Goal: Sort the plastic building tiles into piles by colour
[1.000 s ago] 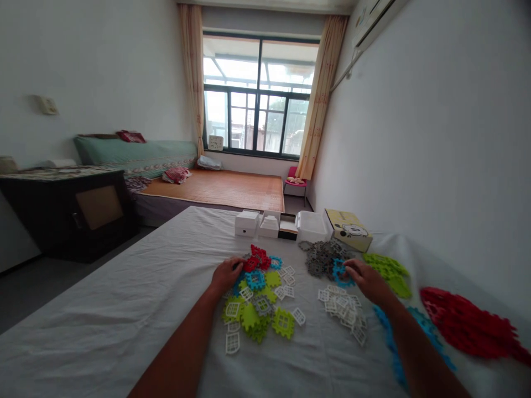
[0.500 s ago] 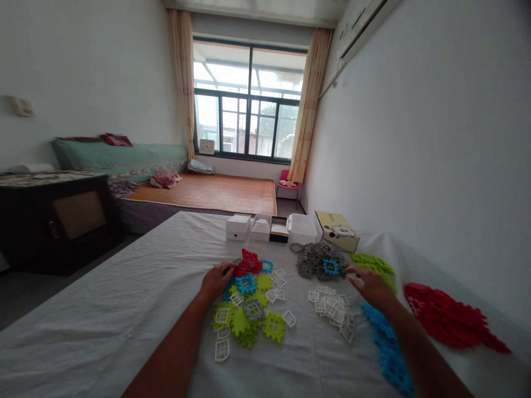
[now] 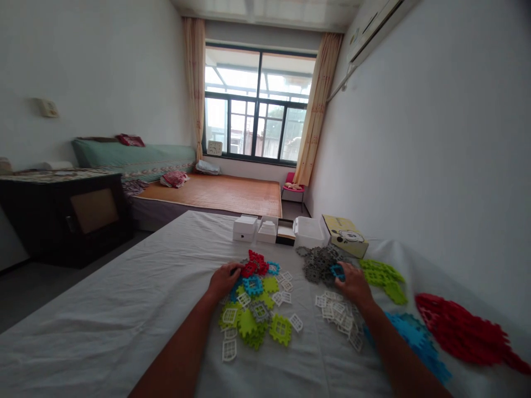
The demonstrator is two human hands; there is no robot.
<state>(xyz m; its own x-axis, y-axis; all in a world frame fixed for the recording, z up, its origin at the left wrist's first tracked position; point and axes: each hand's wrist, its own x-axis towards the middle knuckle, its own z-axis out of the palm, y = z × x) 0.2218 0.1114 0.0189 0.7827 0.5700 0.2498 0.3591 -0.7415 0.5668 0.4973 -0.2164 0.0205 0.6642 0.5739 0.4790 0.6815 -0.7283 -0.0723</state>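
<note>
Small white boxes (image 3: 265, 229) stand in a row on the white sheet (image 3: 124, 298); what they contain I cannot tell. The right hand (image 3: 352, 283) touches a blue piece (image 3: 337, 271) lying flat on the grey pile (image 3: 319, 263), fingers loosely curled. The left hand (image 3: 224, 279) rests curled on the mixed pile (image 3: 259, 304). Behind is a bedroom window (image 3: 257, 119).

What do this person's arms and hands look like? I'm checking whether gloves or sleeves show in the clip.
Both forearms are bare as far as the picture shows: no sleeve, cuff or glove in view. The left hand and right hand are bare too. No watch, ring, bracelet or marking can be made out on either wrist, though the view is small and somewhat soft.
</note>
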